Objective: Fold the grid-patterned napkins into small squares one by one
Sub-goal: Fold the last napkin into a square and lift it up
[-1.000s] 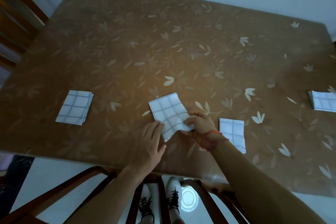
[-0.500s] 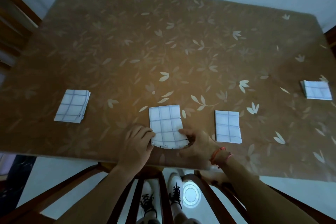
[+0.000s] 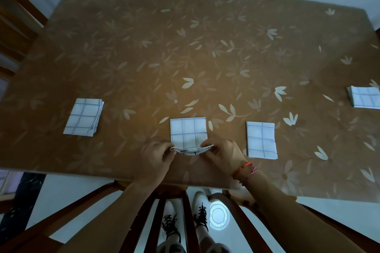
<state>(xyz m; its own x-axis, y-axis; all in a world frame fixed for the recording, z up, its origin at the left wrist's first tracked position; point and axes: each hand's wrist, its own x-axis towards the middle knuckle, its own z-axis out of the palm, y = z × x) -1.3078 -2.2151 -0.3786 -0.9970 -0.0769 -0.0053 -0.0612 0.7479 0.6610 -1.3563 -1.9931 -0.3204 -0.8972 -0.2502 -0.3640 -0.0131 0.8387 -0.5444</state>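
Note:
A white grid-patterned napkin (image 3: 188,132) lies near the front edge of the brown floral table (image 3: 205,47). My left hand (image 3: 157,159) pinches its near left corner and my right hand (image 3: 223,153) pinches its near right corner. The near edge is lifted off the table and curled. A folded napkin (image 3: 261,139) lies just right of my right hand. A stack of folded napkins (image 3: 84,117) sits to the left. Another stack of napkins (image 3: 365,99) rests at the right edge of the view.
A wooden chair (image 3: 18,22) stands at the table's left end. Below the front edge I see another chair's wooden slats (image 3: 185,211) and my shoes (image 3: 202,217) on the light floor.
The napkin was turned square to the table edge. Both hands moved to its near corners and lifted the near edge.

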